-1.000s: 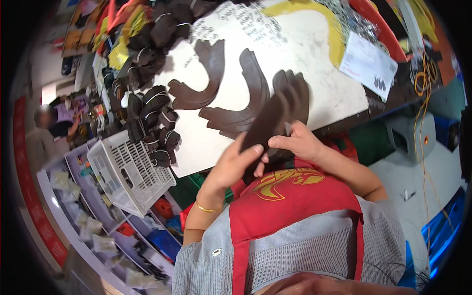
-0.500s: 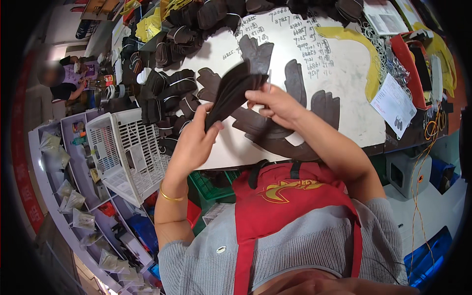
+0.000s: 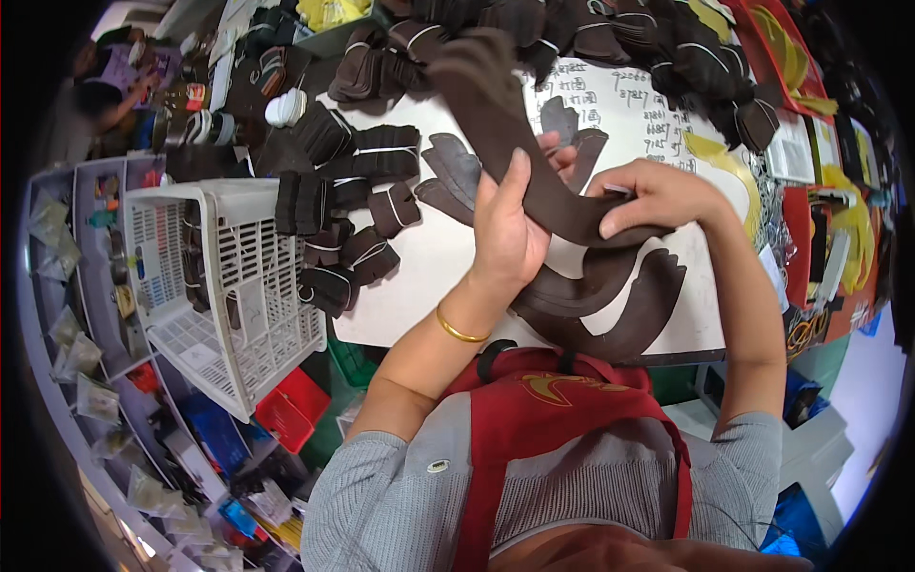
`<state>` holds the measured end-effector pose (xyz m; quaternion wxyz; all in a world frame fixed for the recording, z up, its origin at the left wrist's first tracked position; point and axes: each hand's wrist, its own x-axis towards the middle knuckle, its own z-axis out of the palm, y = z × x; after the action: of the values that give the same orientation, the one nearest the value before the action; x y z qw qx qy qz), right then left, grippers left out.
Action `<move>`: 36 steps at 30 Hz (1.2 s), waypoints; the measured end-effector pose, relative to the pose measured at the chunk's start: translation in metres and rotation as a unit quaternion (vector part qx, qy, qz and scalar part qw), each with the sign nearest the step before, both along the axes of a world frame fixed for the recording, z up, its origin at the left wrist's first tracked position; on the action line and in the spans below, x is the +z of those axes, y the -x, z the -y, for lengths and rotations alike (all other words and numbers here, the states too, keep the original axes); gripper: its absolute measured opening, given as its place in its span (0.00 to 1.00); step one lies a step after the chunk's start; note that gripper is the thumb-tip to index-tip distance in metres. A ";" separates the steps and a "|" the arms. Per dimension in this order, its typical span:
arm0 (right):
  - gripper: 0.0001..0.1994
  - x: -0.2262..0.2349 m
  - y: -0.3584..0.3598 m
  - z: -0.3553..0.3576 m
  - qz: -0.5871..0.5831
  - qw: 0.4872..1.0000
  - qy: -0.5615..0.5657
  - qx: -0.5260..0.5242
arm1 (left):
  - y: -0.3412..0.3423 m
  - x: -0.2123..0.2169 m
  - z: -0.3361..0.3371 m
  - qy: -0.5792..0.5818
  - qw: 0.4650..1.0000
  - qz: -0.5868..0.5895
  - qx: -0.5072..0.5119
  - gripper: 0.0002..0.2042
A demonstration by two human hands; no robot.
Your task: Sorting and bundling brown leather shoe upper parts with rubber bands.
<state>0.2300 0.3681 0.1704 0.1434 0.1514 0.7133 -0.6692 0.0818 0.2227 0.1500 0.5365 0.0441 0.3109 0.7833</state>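
Curved brown leather piece (image 3: 515,143) looks light, floppy, matte. Your left hand (image 3: 510,234) clasps its middle; right hand (image 3: 658,195) pinches near end. Support both ends over worktop (image 3: 429,276).

Both forearms rise from the lower edge, bent at the elbows. The left hand (image 3: 510,243) stands upright, fingers curled in a closed grip. The right hand (image 3: 658,195) pinches shut just beside it, palm down.
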 end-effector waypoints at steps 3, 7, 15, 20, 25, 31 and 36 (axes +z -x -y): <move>0.21 -0.025 0.048 -0.013 0.098 0.953 -0.255 0.133 | 0.010 -0.072 0.025 0.095 0.991 -0.074 0.060 0.15; 0.20 -0.134 0.093 0.008 0.178 0.862 -0.408 0.241 | 0.048 -0.174 0.062 0.371 0.917 -0.129 -0.064 0.14; 0.22 -0.163 0.133 0.066 0.161 0.901 -0.398 -0.062 | 0.061 -0.163 0.068 0.449 0.889 -0.038 0.079 0.21; 0.29 -0.159 0.138 0.085 0.182 0.954 -0.230 -0.071 | 0.085 -0.182 0.055 0.457 0.885 -0.047 -0.080 0.20; 0.25 -0.156 0.096 0.076 0.091 0.935 -0.293 -0.179 | 0.032 -0.145 0.013 0.280 0.952 -0.126 -0.014 0.17; 0.25 -0.043 0.020 0.089 -0.068 0.845 -0.366 -0.385 | -0.006 -0.052 -0.016 0.078 0.977 -0.165 -0.108 0.19; 0.12 -0.054 -0.127 0.041 -0.088 0.836 -0.251 -0.479 | -0.004 0.023 0.021 0.008 0.968 -0.222 -0.113 0.22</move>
<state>0.3575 0.3268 0.1159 -0.3013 0.4458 0.7044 -0.4630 0.0858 0.2015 0.1729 0.5391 0.2472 0.4216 0.6860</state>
